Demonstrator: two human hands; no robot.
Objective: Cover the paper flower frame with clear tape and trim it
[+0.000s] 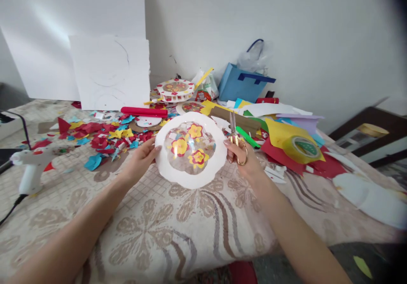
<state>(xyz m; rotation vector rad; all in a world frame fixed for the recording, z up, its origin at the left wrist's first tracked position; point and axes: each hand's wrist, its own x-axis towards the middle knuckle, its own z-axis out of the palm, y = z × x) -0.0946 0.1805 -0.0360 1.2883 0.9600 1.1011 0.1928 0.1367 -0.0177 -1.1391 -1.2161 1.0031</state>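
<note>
While I watch through the head camera, the scalloped craft panel (190,180): front and centre over the patterned tablecloth (152,237), face tipped my way, one hand at each side.
Left hand (143,154): thumb and fingers closed in a pinch on the white rim (219,157), at its left edge.
Right hand (240,153): double duty here, fingertips at the rim's right edge, the same hand wrapped round gold-handled scissors (233,131), blades up.
Clear window (181,164): three yellow-and-red paper flowers (179,147) on it, so I call the centre done, or close.
Rim: plain white all round; beside the red-trimmed round piece (176,87) at the back, I judge it the undecorated part, though I can't be sure trim is meant for it.
Loose paper cut-outs (98,142): red, yellow and blue, heaped to the left, unattached.
Glue gun (33,169): far left, neither hand on it.
Lettering: green label inside the tape roll (305,147), coloured print on the plastic bag (206,88), both too blurred for me to read.
White board (110,63): drawn curves, no words I can make out.
</note>
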